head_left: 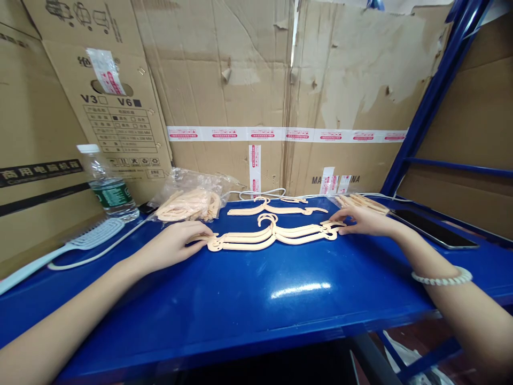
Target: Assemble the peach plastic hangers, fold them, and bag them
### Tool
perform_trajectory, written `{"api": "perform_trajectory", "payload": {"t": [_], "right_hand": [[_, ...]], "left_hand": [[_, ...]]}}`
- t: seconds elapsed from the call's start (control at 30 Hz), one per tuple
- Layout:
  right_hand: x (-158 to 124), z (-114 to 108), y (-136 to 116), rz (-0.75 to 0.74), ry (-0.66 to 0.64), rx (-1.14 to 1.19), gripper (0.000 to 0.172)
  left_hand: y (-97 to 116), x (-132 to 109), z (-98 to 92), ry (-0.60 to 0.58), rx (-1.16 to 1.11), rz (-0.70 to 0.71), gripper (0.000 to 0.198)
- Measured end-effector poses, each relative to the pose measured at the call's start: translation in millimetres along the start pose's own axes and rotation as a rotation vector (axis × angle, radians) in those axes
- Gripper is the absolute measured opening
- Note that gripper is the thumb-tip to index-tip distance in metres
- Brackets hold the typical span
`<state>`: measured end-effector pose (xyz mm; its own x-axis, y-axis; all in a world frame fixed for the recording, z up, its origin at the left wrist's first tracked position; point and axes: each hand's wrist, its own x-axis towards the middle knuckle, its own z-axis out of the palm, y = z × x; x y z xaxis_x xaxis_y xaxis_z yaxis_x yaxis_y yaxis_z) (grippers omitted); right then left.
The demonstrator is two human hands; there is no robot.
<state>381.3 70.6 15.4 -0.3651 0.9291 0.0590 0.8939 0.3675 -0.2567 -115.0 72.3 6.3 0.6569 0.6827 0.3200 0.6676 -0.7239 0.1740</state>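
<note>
Far left of frame, on my feed: white hairbrush (96, 235), bristles up, and behind it a bottle (110, 199) with a green label. Neither is being touched.

Left of centre: clear plastic bag (186, 202), crumpled, a good number of pale pieces inside, likely hangers. I count those as undone. Can't get a number through the film.

Just below the bag: left hand (176, 243), thumb and fingers nearly together, pinched about the left end of the hangers (248, 239).

Centre of frame: those hangers lie flat on the blue table (248, 310), a few nested one behind another, hooks bunched at the middle and pointing away from me. This much looks done: out and roughly lined up. Exact count unclear where they overlap.

Just behind them: a lone hanger (246, 210), not joined to the group, with small pale bits beyond it, too small to make out.

Right of centre: right hand (360, 220), finger and thumb slightly parted with the group's right end between them. Firmness I can't tell.

Behind that wrist: another pale pile (366, 202), partly hidden. Dark phone (435, 230) at far right.

My estimate: partway, with plenty left in the bag.
</note>
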Motion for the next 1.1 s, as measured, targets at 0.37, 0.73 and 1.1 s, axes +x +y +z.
{"api": "perform_trajectory", "payload": {"t": [0.37, 0.73, 1.1], "right_hand": [[0, 1, -5, -0.006, 0.074, 0.044, 0.051], [83, -5, -17, 0.079, 0.189, -0.203, 0.026], [147, 16, -19, 0.265, 0.098, -0.337, 0.031]], "left_hand": [[3, 0, -0.8, 0.005, 0.033, 0.012, 0.028], [9, 1, 4.7, 0.092, 0.061, 0.089, 0.024], [11, -1, 9.3, 0.128, 0.067, 0.091, 0.024]]}}
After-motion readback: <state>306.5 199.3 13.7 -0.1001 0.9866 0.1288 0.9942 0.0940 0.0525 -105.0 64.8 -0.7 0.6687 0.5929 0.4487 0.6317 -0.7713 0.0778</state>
